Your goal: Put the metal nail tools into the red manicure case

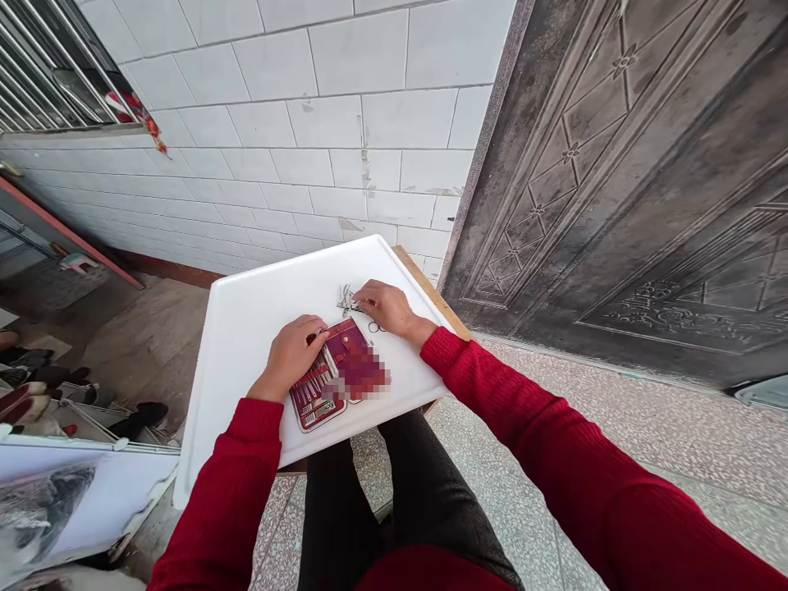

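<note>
A dark red manicure case (354,351) lies unfolded on a white tabletop (252,328). Several slim metal tools sit in slots on its left panel, and part of the right side is blurred out. My left hand (294,353) grips the case's upper left edge, thumb on top. Beyond the case is a small heap of loose metal manicure tools (345,300). The fingers of my right hand (389,308) are pinched together at the right side of this heap; what is between them is too small to name. Scissor handles (374,327) show on the tabletop below that hand.
A white tiled wall (277,131) rises behind the table, with a dark embossed metal door (584,189) to the right. Shoes on a rack (74,402) stand at the left. My legs (424,484) are close to the table's near edge.
</note>
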Demonstrator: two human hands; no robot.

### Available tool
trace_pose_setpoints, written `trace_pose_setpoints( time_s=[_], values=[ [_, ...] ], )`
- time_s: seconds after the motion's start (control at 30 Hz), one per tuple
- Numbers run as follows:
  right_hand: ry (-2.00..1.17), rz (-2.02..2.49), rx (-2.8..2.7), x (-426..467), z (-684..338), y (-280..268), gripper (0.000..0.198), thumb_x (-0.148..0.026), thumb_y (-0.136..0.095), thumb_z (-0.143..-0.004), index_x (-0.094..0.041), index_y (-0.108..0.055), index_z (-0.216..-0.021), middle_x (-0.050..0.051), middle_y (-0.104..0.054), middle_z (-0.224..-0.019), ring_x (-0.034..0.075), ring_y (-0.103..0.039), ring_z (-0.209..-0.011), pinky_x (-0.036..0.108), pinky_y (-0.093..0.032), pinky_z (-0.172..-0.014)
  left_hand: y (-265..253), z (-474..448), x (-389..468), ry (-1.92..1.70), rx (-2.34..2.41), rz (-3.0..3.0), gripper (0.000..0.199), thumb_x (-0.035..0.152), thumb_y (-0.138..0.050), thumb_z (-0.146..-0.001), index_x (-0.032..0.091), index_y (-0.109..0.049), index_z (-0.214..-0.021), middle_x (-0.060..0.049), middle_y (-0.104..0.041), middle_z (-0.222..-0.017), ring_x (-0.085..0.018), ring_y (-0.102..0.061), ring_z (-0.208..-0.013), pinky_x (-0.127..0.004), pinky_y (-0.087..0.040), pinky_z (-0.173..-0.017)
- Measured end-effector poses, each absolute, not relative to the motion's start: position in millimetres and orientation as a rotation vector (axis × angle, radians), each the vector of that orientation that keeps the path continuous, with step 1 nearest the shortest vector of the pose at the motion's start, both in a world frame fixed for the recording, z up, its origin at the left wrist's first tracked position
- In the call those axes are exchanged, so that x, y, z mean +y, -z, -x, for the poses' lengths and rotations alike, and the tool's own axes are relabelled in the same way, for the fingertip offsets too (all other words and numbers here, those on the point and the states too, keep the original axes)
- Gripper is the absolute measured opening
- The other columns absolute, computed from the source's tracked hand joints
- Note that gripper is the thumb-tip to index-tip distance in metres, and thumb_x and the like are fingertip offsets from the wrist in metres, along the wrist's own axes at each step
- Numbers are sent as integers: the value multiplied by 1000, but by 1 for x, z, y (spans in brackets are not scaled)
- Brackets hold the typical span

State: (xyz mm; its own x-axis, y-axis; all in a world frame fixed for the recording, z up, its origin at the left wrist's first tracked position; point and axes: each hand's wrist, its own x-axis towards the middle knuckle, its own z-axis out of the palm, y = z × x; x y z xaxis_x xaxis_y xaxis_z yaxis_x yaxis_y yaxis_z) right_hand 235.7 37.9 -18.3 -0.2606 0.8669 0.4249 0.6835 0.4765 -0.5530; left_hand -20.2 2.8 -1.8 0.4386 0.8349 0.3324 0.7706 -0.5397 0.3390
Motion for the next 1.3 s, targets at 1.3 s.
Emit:
trace_pose_setpoints(
  time_s=[1.3],
  values=[
    [-484, 831, -1845, 5, -215, 19, 22, -41, -69, -98, -25, -82, -102, 6, -81, -104, 18, -72, -83, 35, -64, -80, 10, 16, -7, -884, 1417, -2406, 32, 34, -49, -101, 21, -76, -112, -8, -74, -130, -28, -68, -120, -47, -56, -106]
  ],
)
